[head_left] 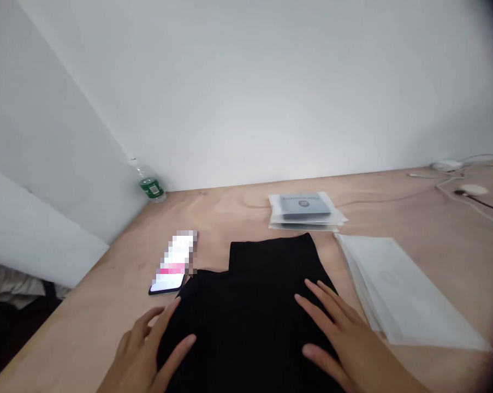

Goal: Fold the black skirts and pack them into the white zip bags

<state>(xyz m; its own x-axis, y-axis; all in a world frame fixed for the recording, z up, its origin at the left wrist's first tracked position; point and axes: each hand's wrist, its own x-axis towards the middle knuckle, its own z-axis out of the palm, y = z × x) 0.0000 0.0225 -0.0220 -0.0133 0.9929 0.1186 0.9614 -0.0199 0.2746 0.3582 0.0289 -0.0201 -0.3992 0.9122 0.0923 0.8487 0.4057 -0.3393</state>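
Note:
A black garment (250,311) lies spread on the wooden table, its near part cut off by the bottom of the view. What kind of garment it is I cannot tell. My left hand (148,344) is at its left edge, thumb over the cloth and fingers apart. Across from it, my right hand (340,333) rests with spread fingers on the right side of the cloth. Neither hand visibly grips anything. Just beyond my left hand lies a phone (174,262) with its screen lit and partly blurred out.
Flat translucent bags (410,289) lie right of the garment. Behind it is a small stack of filled translucent bags (307,210) with dark contents. A green-labelled bottle (152,185) stands in the back left corner by the wall. Cables (451,185) trail at the back right.

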